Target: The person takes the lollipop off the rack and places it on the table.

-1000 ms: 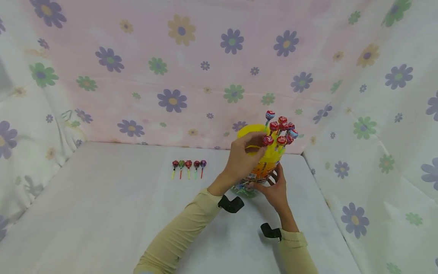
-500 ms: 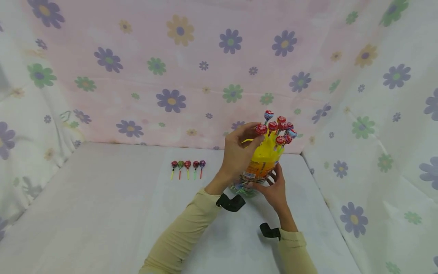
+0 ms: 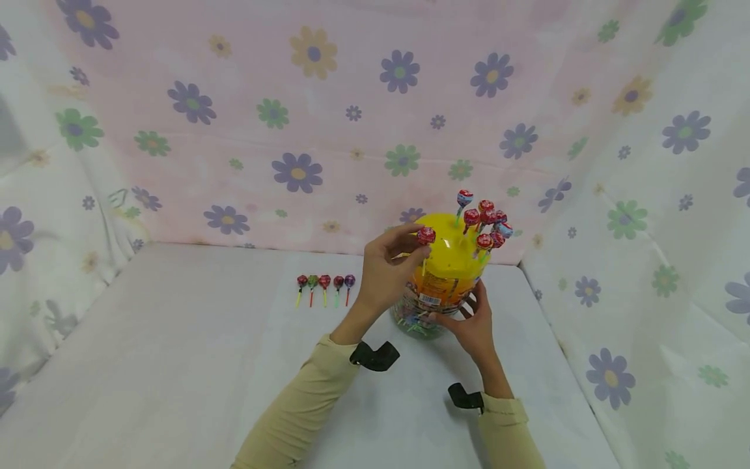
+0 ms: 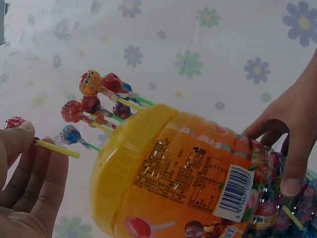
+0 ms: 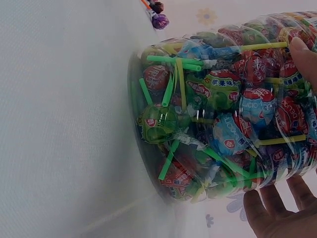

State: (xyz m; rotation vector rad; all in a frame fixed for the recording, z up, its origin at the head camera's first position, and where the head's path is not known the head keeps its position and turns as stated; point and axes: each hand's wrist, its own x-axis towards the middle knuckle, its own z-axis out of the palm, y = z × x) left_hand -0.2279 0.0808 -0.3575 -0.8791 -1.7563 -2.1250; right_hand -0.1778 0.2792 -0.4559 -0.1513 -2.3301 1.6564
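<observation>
- Red-wrapped ball lollipop with yellow stick [image 3: 426, 235]: head pinched in left hand [image 3: 382, 272], left of yellow-lidded clear plastic jar [image 3: 446, 286]
- Stick: downward, long axis near-vertical
- Right hand [image 3: 476, 327]: grasps jar's right side

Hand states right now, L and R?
Left hand: closed, pinching a red-wrapped lollipop.
Right hand: curled round the side of the jar, holding it.

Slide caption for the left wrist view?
Left hand pinches a lollipop beside the yellow-lidded jar held by the right hand.
</observation>
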